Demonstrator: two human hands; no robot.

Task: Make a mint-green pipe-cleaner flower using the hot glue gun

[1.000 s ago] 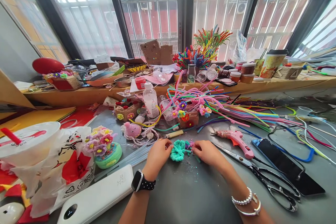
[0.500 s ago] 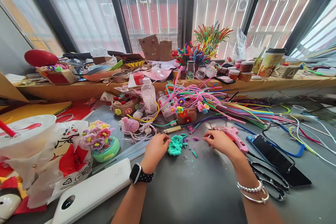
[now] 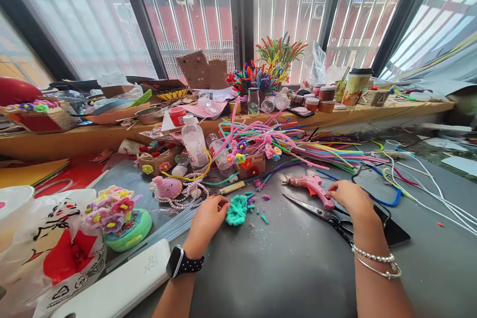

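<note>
A teal pipe-cleaner flower [image 3: 237,210] lies on the dark table. At its left edge my left hand [image 3: 208,218] is closed, the curled fingertips holding its side. Purple and teal snippets [image 3: 264,218] are scattered beside the flower. My right hand [image 3: 354,202] hovers by the grip end of the pink glue gun [image 3: 309,188], its fingers loosely bent and apart, with nothing seen in them. Just below this hand are scissors [image 3: 309,206], their blades pointing left. A black phone [image 3: 397,231] is partly hidden behind the right hand.
A white power bank [image 3: 122,283] and a pot of fuzzy flowers [image 3: 128,231] stand at left. Behind are a clear bottle [image 3: 194,144], a pink crocheted piece [image 3: 167,186] and a heap of pipe cleaners [image 3: 320,151]. White cables [image 3: 425,184] run along the right.
My right hand has moved right, from near the glue gun's nozzle to its grip end, baring the scissors' blades. My left hand stays at the teal flower. The view has turned rightward.
</note>
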